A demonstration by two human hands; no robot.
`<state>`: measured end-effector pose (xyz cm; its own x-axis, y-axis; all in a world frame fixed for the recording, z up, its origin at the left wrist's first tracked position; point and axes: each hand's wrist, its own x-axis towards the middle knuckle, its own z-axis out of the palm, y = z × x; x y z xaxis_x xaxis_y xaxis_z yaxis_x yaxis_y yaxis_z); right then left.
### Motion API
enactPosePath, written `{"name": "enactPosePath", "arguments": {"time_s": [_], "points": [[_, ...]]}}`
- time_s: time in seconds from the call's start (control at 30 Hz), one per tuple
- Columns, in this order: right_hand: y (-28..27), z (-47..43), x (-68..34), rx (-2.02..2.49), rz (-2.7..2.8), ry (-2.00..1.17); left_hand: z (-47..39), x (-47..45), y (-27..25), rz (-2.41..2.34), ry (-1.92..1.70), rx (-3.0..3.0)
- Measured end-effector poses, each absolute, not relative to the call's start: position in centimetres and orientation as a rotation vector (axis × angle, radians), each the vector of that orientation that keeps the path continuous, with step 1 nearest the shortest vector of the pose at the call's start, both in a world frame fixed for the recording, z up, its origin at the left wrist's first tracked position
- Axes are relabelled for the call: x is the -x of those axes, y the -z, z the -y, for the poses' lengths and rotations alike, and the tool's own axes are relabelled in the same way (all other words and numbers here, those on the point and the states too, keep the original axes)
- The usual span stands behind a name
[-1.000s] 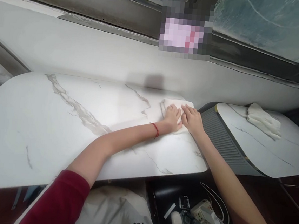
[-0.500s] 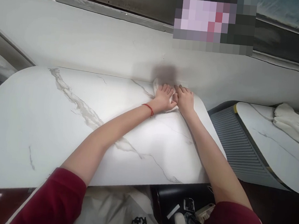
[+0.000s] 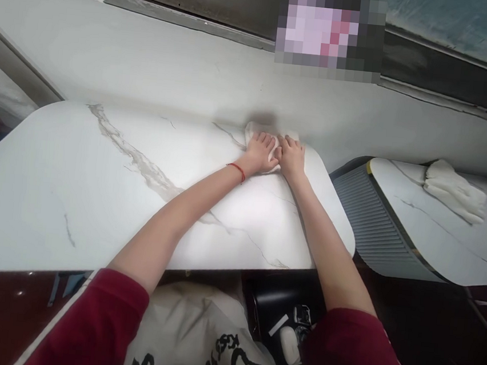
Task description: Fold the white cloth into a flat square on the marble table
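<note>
A folded white cloth [image 3: 293, 135] lies at the back of the white marbled table [image 3: 241, 211], against the wall. My left hand [image 3: 260, 151], with a red string bracelet [image 3: 238, 171] at the wrist, rests palm down on the cloth, fingers stretched forward and slightly apart. Beside it, my right hand [image 3: 291, 157] presses on the cloth's right part, its fingers also reaching forward over it. The two thumbs nearly meet. Both palms and part of the cloth beneath them are hidden.
To the right stands a second marbled table [image 3: 437, 224] with a ribbed grey side and a crumpled cream cloth [image 3: 453, 190] on it. The wall [image 3: 151, 64] borders the table's back. Below the front edge, a white case [image 3: 289, 346] lies among small items on a black surface.
The camera view has shifted, showing more of the table at right. My hands and the cloth stay near the table's back edge, with only slight movement.
</note>
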<state>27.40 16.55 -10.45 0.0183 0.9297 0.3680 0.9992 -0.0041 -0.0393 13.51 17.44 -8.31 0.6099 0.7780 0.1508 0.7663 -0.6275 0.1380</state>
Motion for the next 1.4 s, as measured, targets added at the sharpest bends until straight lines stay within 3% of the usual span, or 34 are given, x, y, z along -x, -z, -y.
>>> {"name": "enactPosePath", "arguments": {"time_s": [0.27, 0.7, 0.9, 1.4], "points": [[9.5, -8.5, -24.3, 1.981, 2.223, 0.448, -9.6, -9.2, 7.8, -1.262, -0.234, -2.896], [9.4, 6.8, -18.2, 1.575, 2.403, 0.764, 6.4, -1.6, 6.6, -1.245, 0.195, -3.292], [9.7, 2.2, -19.6, 1.346, 2.507, 0.585, 3.7, -2.6, 4.2, -1.355, 0.311, -3.108], [9.1, -10.8, -16.9, 1.783, 2.448, 0.443, -9.6, -2.2, 3.4, -1.463, 0.154, -2.824]]}}
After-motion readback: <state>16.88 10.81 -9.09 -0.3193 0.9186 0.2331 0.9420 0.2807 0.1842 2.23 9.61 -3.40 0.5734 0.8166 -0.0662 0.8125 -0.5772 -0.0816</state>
